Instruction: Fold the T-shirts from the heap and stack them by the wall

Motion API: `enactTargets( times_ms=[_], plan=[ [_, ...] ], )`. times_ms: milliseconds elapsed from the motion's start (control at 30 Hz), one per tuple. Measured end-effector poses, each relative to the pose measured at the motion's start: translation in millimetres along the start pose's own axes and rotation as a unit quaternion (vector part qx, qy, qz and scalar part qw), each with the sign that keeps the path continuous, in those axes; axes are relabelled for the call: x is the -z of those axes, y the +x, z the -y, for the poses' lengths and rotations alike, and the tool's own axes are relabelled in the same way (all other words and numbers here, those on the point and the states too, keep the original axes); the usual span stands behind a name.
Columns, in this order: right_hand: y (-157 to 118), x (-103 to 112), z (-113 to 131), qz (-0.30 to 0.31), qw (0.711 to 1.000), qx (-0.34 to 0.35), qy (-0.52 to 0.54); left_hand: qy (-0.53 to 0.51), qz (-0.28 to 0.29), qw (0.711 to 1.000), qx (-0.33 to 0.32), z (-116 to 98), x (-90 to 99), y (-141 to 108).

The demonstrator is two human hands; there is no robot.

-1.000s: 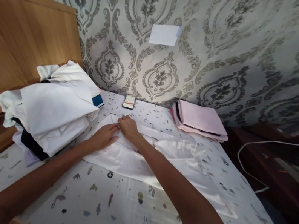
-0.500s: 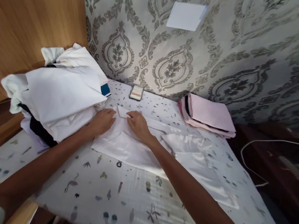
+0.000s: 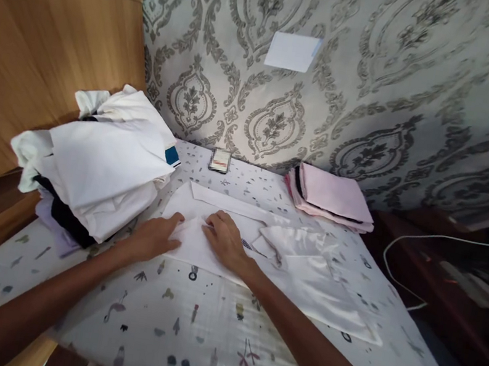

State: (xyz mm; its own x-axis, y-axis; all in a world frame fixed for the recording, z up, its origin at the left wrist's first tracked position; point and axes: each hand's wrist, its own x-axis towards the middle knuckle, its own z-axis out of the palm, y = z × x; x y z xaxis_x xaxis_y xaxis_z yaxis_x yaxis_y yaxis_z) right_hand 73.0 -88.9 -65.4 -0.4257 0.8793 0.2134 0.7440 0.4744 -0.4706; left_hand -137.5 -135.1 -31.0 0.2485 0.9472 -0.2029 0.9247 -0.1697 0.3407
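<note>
A white shirt (image 3: 196, 247) lies on the patterned sheet, its far edge turned over in a long strip. My left hand (image 3: 154, 235) rests at the shirt's left end, thumb and fingers apart on the cloth. Close by, my right hand (image 3: 228, 239) has its fingers bent and drawn together on the shirt, with a small ridge of fabric between the two hands. The fingertips of the right hand are partly hidden. Rumpled cloth and a bit of striped fabric (image 3: 252, 247) show to the right of it.
A heap of white clothes (image 3: 102, 165) with black and lilac pieces stands at left against a wooden panel (image 3: 51, 51). A folded pink stack (image 3: 336, 195) is at the back right. A small box (image 3: 220, 160) sits by the wall, and a white cable (image 3: 441, 238) runs at right.
Both hands have moved nearer to me from the shirt's far strip onto its middle and near part. The view has tilted up slightly.
</note>
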Motion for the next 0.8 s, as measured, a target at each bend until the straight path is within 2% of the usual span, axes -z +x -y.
enactTargets(
  times_ms=[133,200,300,400,467,567,700,800],
  plan=[
    [8,3,-1,0.005,0.999,0.001,-0.036,0.007,-0.019,0.999,0.035,10,-1.5,-14],
    [21,7,0,0.013,0.999,-0.015,-0.04,0.008,-0.052,0.997,0.052,15,-4.9,-21],
    [56,13,3,0.052,0.996,-0.065,-0.043,-0.011,-0.112,0.992,0.057,24,-12.0,-29],
    [98,12,7,0.103,0.988,-0.109,-0.04,-0.064,-0.14,0.986,0.064,31,-18.8,-32],
    [122,7,10,0.126,0.984,-0.12,-0.032,-0.096,-0.136,0.982,0.084,32,-21.7,-30],
    [146,-3,11,0.137,0.982,-0.127,-0.013,-0.125,-0.099,0.98,0.119,29,-21.7,-25],
    [155,-9,10,0.141,0.979,-0.139,0.037,-0.117,-0.071,0.979,0.154,23,-17.7,-21],
    [157,-7,6,0.146,0.973,-0.151,0.091,-0.093,-0.075,0.984,0.134,22,-16.1,-19]
  ],
)
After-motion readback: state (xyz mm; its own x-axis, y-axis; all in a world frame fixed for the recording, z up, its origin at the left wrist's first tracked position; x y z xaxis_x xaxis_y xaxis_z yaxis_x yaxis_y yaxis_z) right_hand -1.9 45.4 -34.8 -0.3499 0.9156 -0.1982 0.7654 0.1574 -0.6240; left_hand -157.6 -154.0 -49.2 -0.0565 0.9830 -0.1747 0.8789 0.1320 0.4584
